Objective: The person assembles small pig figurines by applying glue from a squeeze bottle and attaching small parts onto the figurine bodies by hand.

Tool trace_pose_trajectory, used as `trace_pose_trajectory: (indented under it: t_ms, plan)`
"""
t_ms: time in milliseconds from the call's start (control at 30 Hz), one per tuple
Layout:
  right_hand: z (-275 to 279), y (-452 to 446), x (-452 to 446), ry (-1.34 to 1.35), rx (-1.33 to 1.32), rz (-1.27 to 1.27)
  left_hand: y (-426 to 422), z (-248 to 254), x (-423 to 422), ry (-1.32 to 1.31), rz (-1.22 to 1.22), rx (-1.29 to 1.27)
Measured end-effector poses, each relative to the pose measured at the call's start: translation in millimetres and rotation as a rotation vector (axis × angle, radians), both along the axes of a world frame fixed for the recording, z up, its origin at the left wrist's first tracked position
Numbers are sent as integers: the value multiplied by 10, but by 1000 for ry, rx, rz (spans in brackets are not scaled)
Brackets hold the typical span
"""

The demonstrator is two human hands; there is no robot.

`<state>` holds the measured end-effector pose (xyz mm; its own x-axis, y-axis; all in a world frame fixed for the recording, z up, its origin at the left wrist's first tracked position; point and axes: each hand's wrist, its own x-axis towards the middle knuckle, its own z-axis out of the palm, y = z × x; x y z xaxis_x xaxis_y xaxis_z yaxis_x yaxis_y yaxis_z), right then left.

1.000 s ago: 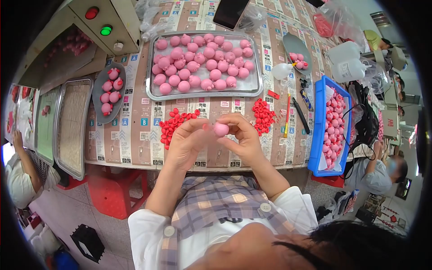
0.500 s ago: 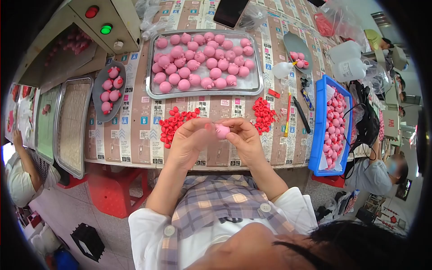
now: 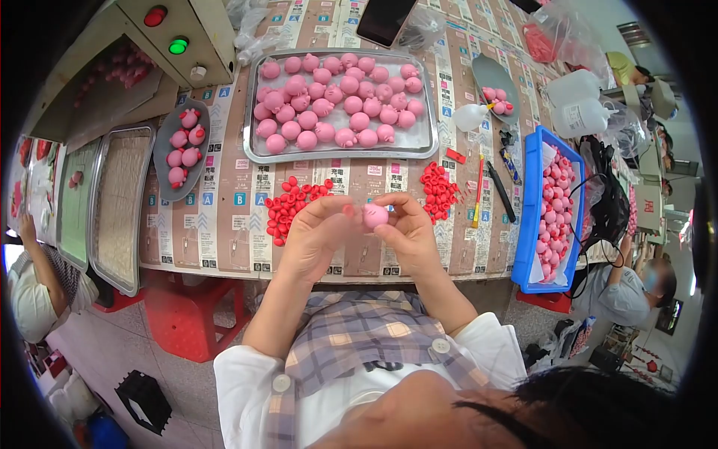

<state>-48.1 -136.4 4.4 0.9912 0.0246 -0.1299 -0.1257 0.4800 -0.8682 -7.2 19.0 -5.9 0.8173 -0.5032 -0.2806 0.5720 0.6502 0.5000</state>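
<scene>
Just above the table's near edge, my right hand (image 3: 407,228) pinches a round pink ball figure (image 3: 375,217) between thumb and fingers. My left hand (image 3: 320,230), partly blurred, is closed with a small red piece (image 3: 348,210) at its fingertips, close beside the ball but apart from it. Left of that hand lies a pile of red ring-like pieces (image 3: 282,213). A second pile of small red pieces (image 3: 437,185) sits just beyond my right hand. Behind both hands, a metal tray (image 3: 340,155) carries many pink balls.
Grey plates, one at left (image 3: 170,188) and one at back right (image 3: 486,69), hold several figures. A blue crate (image 3: 529,217) full of red-and-pink figures stands right. Nearby lie a black pen-like tool (image 3: 502,192) and a white squeeze bottle (image 3: 470,117). A machine (image 3: 202,34) occupies the back left.
The pink ball has turned in my right fingers, so its rounder side now shows. My left fingertips have drawn slightly away from it.
</scene>
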Motion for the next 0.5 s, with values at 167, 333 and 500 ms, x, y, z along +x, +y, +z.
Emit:
trace_pose_trajectory:
  t_ms: [167, 333, 500]
  plan:
    - [44, -57, 62, 137, 308, -11, 11, -8, 3, -57, 49, 145]
    - [19, -92, 65, 189, 417, 22, -13, -36, -21, -212, 68, 280]
    - [-83, -23, 12, -37, -24, -69, -52, 59, -43, -310, 67, 403]
